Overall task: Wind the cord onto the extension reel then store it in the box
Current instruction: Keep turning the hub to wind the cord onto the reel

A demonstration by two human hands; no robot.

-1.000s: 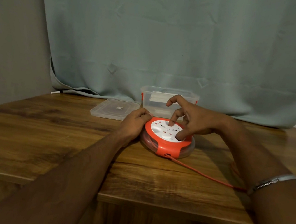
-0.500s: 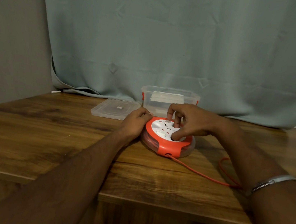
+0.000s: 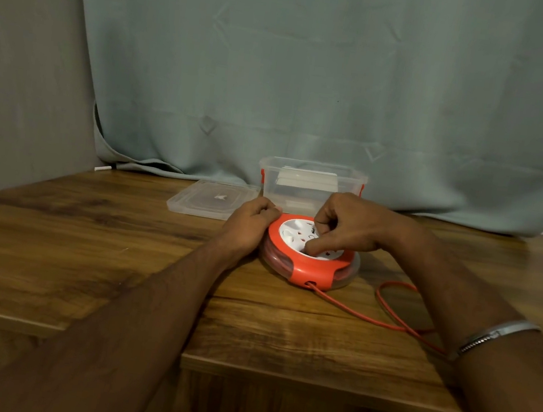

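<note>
Right hand (image 3: 346, 229) fingers, earlier splayed, now curl onto round orange-and-white extension reel (image 3: 309, 252); left hand (image 3: 250, 223) grips its rim; orange cord (image 3: 353, 311) loop nearer, winding underway

Head view, forward-down over table (image 3: 50, 246), close to hands.

A grey-green curtain (image 3: 315, 73) hangs behind the wooden table (image 3: 84, 250).

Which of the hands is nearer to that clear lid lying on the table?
Left. The left hand grips the reel's left edge, just beside the lid's near right corner. The right hand sits on top of the reel, farther right of the lid.
</note>
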